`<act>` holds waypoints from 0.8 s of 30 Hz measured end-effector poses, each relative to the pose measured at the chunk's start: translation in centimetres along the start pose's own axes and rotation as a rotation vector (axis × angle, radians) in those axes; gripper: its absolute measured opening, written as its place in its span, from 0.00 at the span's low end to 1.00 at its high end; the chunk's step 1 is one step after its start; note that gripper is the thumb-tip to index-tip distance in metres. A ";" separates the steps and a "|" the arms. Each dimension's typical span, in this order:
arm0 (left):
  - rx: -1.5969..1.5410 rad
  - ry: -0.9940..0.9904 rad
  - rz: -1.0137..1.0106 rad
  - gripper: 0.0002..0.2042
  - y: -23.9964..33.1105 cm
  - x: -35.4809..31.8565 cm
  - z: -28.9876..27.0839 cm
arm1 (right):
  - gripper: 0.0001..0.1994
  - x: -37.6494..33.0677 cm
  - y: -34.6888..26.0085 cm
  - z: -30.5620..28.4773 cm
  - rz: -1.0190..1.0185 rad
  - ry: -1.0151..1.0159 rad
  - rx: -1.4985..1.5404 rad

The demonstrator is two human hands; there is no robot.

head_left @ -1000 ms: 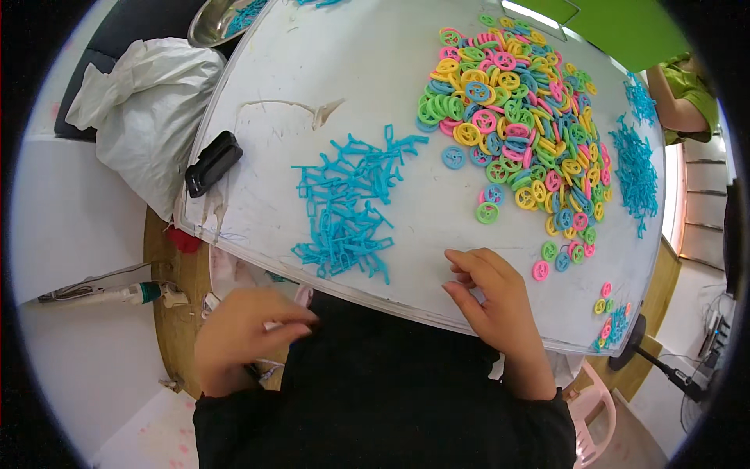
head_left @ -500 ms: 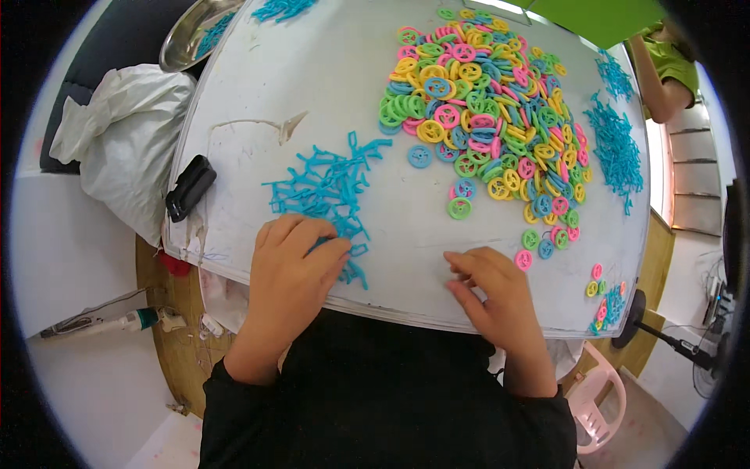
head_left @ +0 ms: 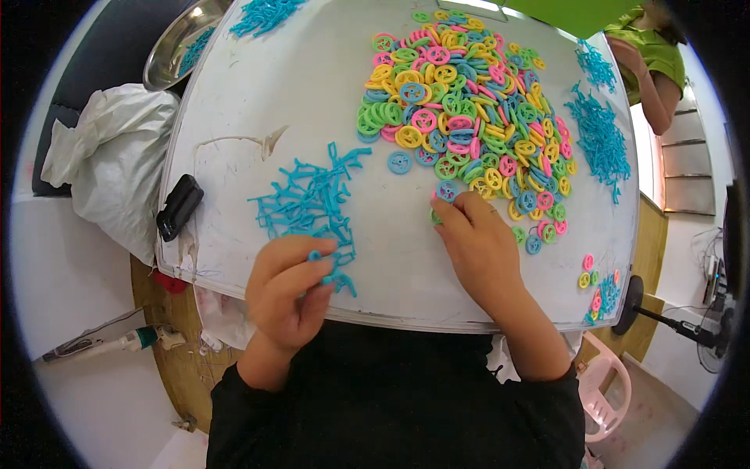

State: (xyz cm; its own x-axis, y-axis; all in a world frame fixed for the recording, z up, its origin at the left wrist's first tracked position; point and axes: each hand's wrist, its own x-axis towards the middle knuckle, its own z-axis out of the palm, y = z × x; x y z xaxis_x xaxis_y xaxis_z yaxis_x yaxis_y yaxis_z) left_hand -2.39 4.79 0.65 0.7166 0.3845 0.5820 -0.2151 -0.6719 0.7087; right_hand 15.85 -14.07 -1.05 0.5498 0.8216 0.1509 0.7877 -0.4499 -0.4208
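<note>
My left hand is raised over the near table edge, pinching a small blue plastic piece between thumb and fingers. Just beyond it lies a loose pile of similar thin, forked blue pieces. My right hand reaches down at the near edge of a big heap of small plastic wheels in pink, yellow, green and blue. Its fingers close over a green plastic wheel, mostly hidden beneath them. A blue wheel touches the fingertips.
A black case lies at the table's left edge, beside a white sack. More blue pieces lie at far right, near another person's arm. A metal bowl stands at far left. A pink chair is at lower right.
My left hand has lifted off the blue pile with one piece. My right hand has moved forward from the bare tabletop onto the wheels. The whole view has shifted slightly.
</note>
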 end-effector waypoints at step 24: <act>-0.173 -0.227 -0.310 0.14 2.8 0.3 7.4 | 0.07 -3.6 -2.2 -0.8 0.557 0.055 1.679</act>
State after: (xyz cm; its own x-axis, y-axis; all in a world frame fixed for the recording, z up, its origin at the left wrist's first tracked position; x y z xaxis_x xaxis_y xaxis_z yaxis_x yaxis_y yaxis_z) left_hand 2.18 -1.70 -0.11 0.8886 0.3897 0.2420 -0.0611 -0.4223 0.9044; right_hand 12.38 -16.28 0.09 0.6637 0.6832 -0.3044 -0.5667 0.1937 -0.8008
